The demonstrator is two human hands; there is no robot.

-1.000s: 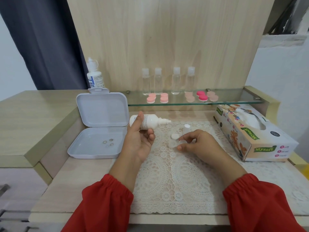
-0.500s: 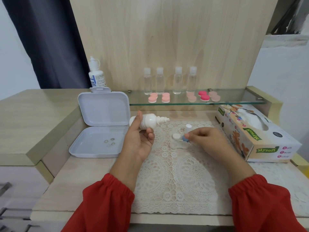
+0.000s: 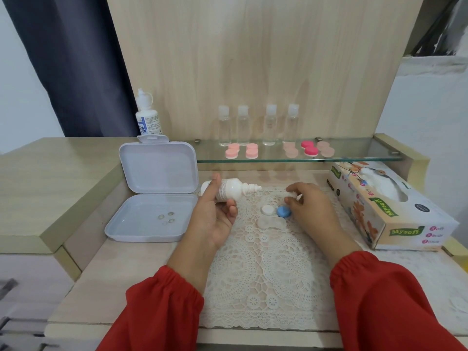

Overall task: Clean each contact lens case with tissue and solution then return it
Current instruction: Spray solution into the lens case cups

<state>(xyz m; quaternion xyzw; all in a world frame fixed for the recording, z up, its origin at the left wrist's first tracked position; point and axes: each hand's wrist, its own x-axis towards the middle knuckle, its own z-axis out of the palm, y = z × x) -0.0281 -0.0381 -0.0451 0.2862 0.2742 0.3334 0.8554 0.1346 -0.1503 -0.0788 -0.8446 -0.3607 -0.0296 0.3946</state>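
My left hand point(image 3: 215, 216) grips a small white solution bottle point(image 3: 229, 191), held sideways with its bare nozzle pointing right. On the lace mat point(image 3: 266, 274) lie a clear contact lens case base point(image 3: 269, 222), a white lid point(image 3: 267, 210) and a blue lid point(image 3: 283, 211). My right hand point(image 3: 309, 209) is just right of the blue lid. Its fingertips pinch the bottle's small white cap point(image 3: 295, 196), which is mostly hidden by the fingers. A tissue box point(image 3: 379, 211) stands at the right.
An open white plastic box point(image 3: 154, 198) with three small round pieces lies at the left. A glass shelf point(image 3: 354, 158) behind carries several pink lens cases point(image 3: 231, 153) and clear bottles point(image 3: 269, 125). A larger solution bottle point(image 3: 147, 115) stands at the back left.
My right hand has set the blue lid down on the mat beside the white lid and moved back onto the small white cap. My left hand stays put with the bottle.
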